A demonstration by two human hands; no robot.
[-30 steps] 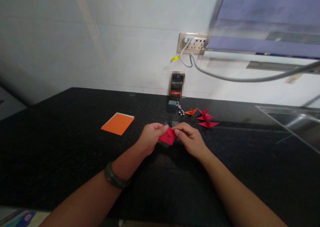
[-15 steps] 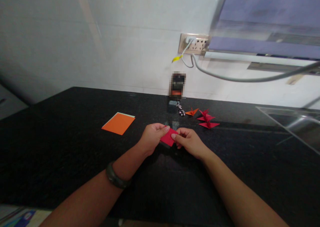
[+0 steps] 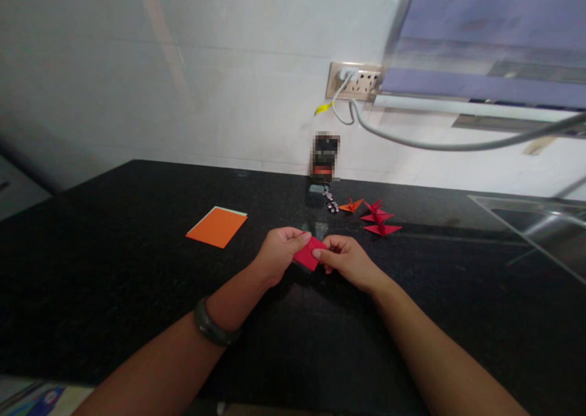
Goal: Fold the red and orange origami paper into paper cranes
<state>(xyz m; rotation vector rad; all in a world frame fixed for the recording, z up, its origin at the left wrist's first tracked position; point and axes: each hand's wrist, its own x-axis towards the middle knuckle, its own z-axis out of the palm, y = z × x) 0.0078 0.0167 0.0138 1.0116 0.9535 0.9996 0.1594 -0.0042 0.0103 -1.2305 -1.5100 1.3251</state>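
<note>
A small folded piece of red paper (image 3: 308,252) is held just above the black countertop (image 3: 114,282), between both hands. My left hand (image 3: 277,255) pinches its left edge with thumb and fingers closed. My right hand (image 3: 348,260) pinches its right edge, fingers curled. A dark band sits on my left wrist (image 3: 209,326).
A stack of orange paper sheets (image 3: 217,226) lies to the left. Behind the hands are a small orange folded figure (image 3: 350,206), two red folded figures (image 3: 378,216) and a dark object (image 3: 325,157) by the wall. A steel sink (image 3: 540,227) is at right; a socket with cables (image 3: 354,82) is above.
The red paper has been folded narrower and both hands have drawn closer together on it. My right hand shifted slightly down and left.
</note>
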